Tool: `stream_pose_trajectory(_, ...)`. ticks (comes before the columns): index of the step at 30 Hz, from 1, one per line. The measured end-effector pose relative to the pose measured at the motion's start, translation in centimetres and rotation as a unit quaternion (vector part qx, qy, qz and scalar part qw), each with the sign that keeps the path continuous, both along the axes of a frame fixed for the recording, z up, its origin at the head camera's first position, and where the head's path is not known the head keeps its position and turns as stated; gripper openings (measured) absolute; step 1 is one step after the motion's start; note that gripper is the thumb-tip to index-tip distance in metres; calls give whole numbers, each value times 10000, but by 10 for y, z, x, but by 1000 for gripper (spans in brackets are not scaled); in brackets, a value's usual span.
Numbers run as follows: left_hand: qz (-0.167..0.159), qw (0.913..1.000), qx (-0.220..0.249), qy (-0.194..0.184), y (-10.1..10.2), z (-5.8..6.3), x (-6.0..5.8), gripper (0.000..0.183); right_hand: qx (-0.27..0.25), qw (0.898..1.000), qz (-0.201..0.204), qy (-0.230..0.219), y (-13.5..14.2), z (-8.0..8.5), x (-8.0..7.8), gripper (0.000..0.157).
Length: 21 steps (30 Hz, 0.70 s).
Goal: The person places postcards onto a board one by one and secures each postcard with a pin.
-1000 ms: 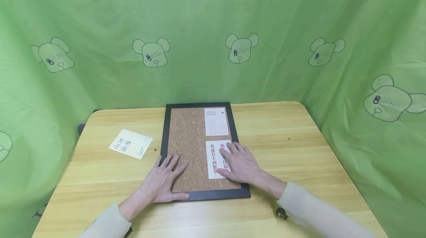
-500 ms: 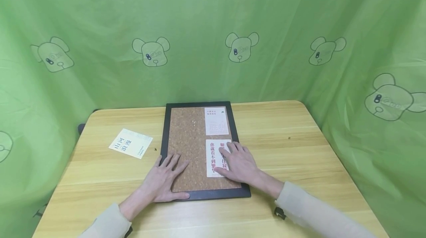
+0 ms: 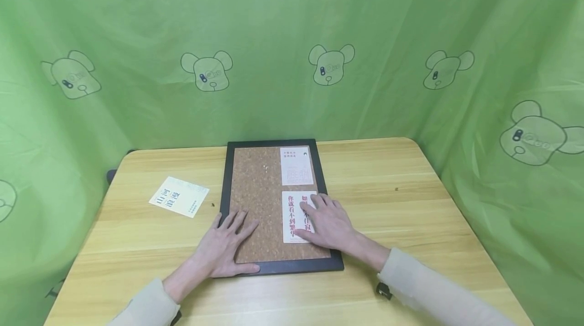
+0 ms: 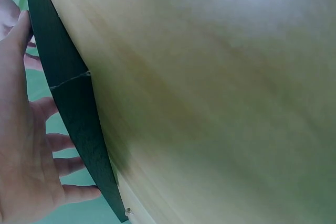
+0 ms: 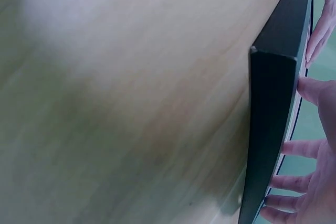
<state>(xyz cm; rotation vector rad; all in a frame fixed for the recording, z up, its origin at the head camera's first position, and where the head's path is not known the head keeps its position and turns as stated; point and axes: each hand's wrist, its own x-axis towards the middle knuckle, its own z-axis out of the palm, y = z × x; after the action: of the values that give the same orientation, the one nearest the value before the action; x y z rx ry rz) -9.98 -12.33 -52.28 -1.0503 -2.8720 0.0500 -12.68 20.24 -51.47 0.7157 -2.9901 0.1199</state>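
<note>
A cork board [image 3: 255, 189] in a black frame lies flat on the table. My left hand [image 3: 227, 245] rests with spread fingers on the board's near left corner, thumb along the bottom of the frame. On the right half of the cork is a white card with red characters [image 3: 292, 217]; my right hand [image 3: 330, 224] lies over its right side, fingers extended and touching it. Just beyond it, a pale pink-and-white card [image 3: 296, 166] with a small pin [image 3: 305, 154] at its upper right corner lies on the cork. Both wrist views show the frame's dark side edge beside the fingers.
A white card with blue characters [image 3: 179, 196] lies on the wooden table [image 3: 374, 174] left of the board. A small dark speck [image 3: 213, 205] is near it, another [image 3: 396, 189] on the right. A green curtain [image 3: 274, 22] surrounds the table.
Between one second and half a second ago, the red-lettered card shifted slightly away from me and left under my right hand. Since then hardly anything has moved; the left hand stays put.
</note>
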Motion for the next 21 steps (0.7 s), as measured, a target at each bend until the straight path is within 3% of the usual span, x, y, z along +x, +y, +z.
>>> stream_pose_trajectory(21,-15,10000,69,17,0,-2,0,108,-67,9998,44,-197,1,1,-1,81)
